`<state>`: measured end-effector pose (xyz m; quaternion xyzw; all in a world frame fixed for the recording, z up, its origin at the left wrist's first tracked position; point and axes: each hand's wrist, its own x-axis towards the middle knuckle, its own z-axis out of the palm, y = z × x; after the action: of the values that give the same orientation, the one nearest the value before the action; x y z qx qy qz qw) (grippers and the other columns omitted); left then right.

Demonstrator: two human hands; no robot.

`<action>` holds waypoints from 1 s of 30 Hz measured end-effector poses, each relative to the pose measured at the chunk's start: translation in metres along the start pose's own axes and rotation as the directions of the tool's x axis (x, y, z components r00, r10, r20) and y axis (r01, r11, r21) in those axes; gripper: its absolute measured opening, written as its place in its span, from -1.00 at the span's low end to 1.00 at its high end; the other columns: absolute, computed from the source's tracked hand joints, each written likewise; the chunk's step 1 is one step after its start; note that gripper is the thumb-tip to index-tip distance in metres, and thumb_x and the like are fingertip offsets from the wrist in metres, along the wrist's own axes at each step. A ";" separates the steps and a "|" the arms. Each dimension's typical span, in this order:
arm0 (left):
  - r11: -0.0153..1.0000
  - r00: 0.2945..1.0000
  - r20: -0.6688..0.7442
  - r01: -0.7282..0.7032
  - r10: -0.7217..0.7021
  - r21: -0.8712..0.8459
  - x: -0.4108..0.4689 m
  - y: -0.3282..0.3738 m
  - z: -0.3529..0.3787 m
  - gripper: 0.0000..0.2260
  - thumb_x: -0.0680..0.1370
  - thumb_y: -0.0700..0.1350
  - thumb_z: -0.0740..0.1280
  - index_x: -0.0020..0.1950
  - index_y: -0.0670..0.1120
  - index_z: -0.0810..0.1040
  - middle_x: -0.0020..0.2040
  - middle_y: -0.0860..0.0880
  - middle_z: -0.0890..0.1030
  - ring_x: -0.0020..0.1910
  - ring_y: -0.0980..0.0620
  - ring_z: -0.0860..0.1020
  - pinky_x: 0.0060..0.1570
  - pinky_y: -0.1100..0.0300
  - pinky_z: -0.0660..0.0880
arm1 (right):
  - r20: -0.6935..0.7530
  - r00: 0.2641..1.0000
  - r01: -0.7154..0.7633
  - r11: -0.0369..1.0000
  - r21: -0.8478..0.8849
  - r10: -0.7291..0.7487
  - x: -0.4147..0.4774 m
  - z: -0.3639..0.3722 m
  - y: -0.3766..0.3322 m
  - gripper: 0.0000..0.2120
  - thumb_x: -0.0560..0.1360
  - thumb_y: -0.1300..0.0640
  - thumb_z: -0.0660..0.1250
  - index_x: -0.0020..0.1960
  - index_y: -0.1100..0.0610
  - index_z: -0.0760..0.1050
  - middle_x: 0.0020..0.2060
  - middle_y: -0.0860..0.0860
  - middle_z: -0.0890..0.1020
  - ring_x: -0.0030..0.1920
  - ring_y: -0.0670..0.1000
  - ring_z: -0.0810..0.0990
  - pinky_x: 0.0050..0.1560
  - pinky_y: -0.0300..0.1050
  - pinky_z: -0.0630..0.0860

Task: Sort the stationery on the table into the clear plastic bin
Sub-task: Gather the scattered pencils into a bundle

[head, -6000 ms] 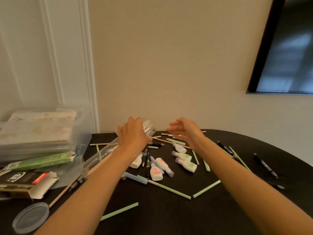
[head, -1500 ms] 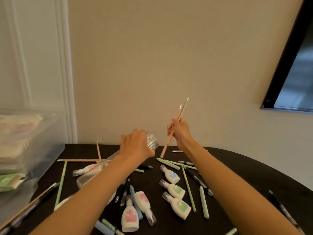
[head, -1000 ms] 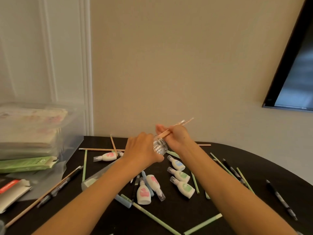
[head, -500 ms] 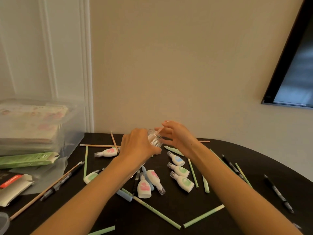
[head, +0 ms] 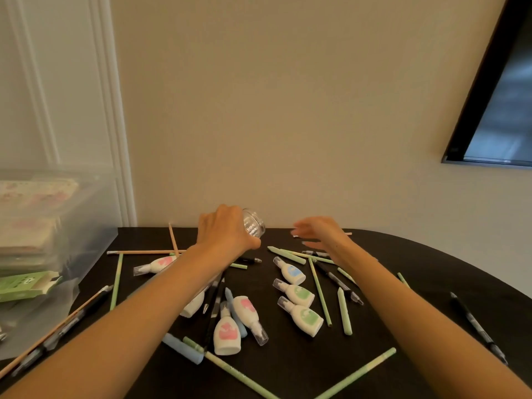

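Stationery (head: 299, 295) lies loose across the middle of the black table (head: 431, 269). It is a mix of white bottles (head: 227, 335) with pink, green or blue labels, green sticks (head: 319, 289), peach pencils (head: 144, 251) and black pens (head: 336, 279), many of them crossing or touching. The table's back edge meets the wall, and its right edge curves round. The clear bin (head: 86, 240) stands at the left edge, holding stacked packs. Open tabletop shows at the near edge between the forearms and toward the right edge, where one black pen (head: 475, 326) lies alone.

The left hand (head: 227, 234) is near the back edge, with its fingers curled over a clear container (head: 254, 226) whose ribbed end points toward the right hand. The right hand (head: 319, 231) hovers just beside it above the back edge. It is blurred, with its fingers loosely spread, and nothing shows in them.
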<state>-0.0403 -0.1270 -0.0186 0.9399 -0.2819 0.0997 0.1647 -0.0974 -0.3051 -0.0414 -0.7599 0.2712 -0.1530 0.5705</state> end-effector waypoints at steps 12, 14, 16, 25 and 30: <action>0.991 0.997 0.071 -0.042 0.034 0.126 0.097 0.014 0.057 -0.46 0.44 0.14 0.38 0.31 -0.09 0.34 0.18 -0.09 0.43 0.14 -0.06 0.46 0.09 0.12 0.30 | 0.113 0.985 0.134 0.160 -0.978 -0.133 0.142 -0.031 0.068 -0.56 0.56 0.26 0.18 0.43 0.13 0.24 0.31 0.15 0.41 0.31 0.16 0.38 0.30 0.07 0.38; 0.990 0.996 0.077 -0.046 0.036 0.130 0.106 0.015 0.064 -0.45 0.44 0.14 0.38 0.32 -0.09 0.34 0.19 -0.09 0.43 0.15 -0.07 0.46 0.10 0.12 0.30 | 0.138 0.986 0.136 -0.027 -0.990 -0.090 0.152 -0.028 0.068 -0.66 0.57 0.22 0.17 0.34 0.17 0.34 0.27 0.15 0.45 0.27 0.14 0.42 0.26 0.04 0.38; 0.990 0.996 0.079 -0.048 0.037 0.134 0.109 0.016 0.068 -0.44 0.44 0.13 0.38 0.32 -0.09 0.33 0.20 -0.09 0.43 0.15 -0.07 0.45 0.11 0.12 0.30 | 0.164 0.983 0.149 -0.154 -0.977 -0.086 0.154 -0.028 0.068 -0.72 0.57 0.23 0.17 0.28 0.19 0.40 0.23 0.15 0.49 0.24 0.13 0.44 0.24 0.01 0.36; 0.995 0.998 0.048 -0.038 0.034 0.091 0.089 0.001 0.052 -0.48 0.43 0.10 0.39 0.29 -0.11 0.36 0.17 -0.09 0.43 0.14 -0.06 0.46 0.10 0.13 0.31 | 0.339 0.877 0.333 -0.077 -0.940 -0.341 0.129 -0.006 0.048 -0.70 0.59 0.21 0.13 0.31 0.11 0.25 0.08 0.10 0.57 0.08 0.10 0.54 0.23 -0.04 0.34; 0.995 0.998 0.025 0.055 -0.057 0.088 0.070 -0.041 0.020 -0.51 0.43 0.11 0.39 0.25 -0.10 0.39 0.14 -0.09 0.45 0.11 -0.07 0.47 0.02 0.13 0.30 | 0.367 0.838 0.450 0.132 -0.883 -0.402 0.089 0.063 0.013 -0.78 0.59 0.24 0.09 0.22 0.17 0.32 -0.01 0.17 0.58 -0.15 0.15 0.52 -0.20 -0.05 0.38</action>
<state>0.0422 -0.1370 -0.0279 0.9551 -0.2529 0.0943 0.1222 0.0055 -0.3112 -0.0800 -0.9908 0.0681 -0.1002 -0.0608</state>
